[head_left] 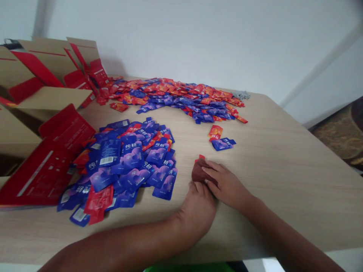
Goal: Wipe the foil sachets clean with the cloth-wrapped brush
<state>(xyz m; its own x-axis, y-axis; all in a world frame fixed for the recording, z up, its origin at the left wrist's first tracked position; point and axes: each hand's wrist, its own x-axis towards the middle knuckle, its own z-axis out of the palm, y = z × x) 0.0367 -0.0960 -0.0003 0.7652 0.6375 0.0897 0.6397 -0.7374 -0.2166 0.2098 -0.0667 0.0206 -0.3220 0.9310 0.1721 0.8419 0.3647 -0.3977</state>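
Observation:
A dark reddish-brown cloth lies over a small red pouch, whose spout end and a bit of edge poke out at the far side. My right hand is on the cloth, its fingers pressed along the right side. At the near end, my left hand is closed, with curled fingers holding the covered pouch down on the table; its grip is partly hidden. Just beyond both hands lie an orange pouch and a purple pouch, which touch each other.
A heap of purple and red pouches spreads to the left. Along the wall runs a longer pile of mixed pouches, with a grey crumpled item at its right end. Open red cardboard boxes stand at the left on the wooden table.

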